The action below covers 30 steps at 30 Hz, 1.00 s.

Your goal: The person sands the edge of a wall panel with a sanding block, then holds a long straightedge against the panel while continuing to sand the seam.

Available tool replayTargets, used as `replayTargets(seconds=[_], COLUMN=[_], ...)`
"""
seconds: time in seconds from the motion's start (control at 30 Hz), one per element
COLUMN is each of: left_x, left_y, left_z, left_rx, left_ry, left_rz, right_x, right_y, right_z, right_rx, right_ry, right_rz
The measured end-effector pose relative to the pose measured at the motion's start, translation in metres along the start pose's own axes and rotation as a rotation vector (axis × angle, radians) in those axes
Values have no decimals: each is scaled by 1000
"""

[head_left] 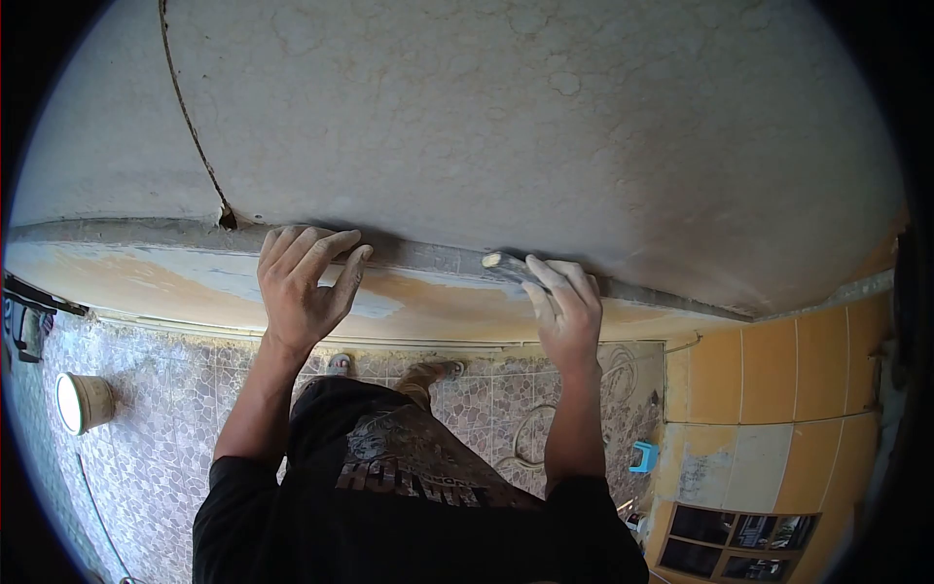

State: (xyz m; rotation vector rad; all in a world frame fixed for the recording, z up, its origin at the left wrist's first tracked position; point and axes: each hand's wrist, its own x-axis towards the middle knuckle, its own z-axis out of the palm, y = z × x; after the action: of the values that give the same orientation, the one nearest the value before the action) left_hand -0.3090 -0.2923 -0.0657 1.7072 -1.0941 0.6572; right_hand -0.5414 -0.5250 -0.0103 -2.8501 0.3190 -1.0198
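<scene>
Dusty with pale powder, my left hand (307,282) rests its fingertips on the grey ledge (428,257) along the top of the wall; its thumb and fingers are apart, with nothing seen between them. To the right, my right hand (567,302) has its fingers closed around a dark tool (508,266) with a pale, rounded end, held against the same ledge. Above the ledge spreads a stained, light grey panel (545,117). Below it, the wall (467,307) shows orange paint with whitish patches.
A white bucket (86,403) stands on the patterned tile floor (185,428) at the left. Coiled hose (530,435) lies on the floor at the right, near a small blue stool (642,456). An orange wall (817,370) has a window (737,543). A dark gap (228,216) opens by the ledge.
</scene>
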Motion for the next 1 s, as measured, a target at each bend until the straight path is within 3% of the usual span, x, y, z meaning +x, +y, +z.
replayTargets(seconds=[0.17,0.27,0.47,0.73,0.8,0.87,1.0], left_x=[-2,-2,-14,-15,-18,-21,-20], left_y=[-1,-13,-42,-44,-47,-50,-46], left_z=[16,13,2,14,13,13,15], left_rx=[132,145,232,310,324,328,316], left_ry=[90,160,286,349,313,325,345], left_rz=[37,51,119,156,145,152,147], right_x=[38,31,6,38,26,11,-17], right_y=[-47,-36,17,-57,-46,-26,7], right_z=[49,43,2,58,47,22,-10], right_rx=[108,148,25,180,220,72,130], right_ry=[-11,-51,-89,-61,-98,-186,-118], right_rz=[-193,-266,-98,-221,-253,-184,-60])
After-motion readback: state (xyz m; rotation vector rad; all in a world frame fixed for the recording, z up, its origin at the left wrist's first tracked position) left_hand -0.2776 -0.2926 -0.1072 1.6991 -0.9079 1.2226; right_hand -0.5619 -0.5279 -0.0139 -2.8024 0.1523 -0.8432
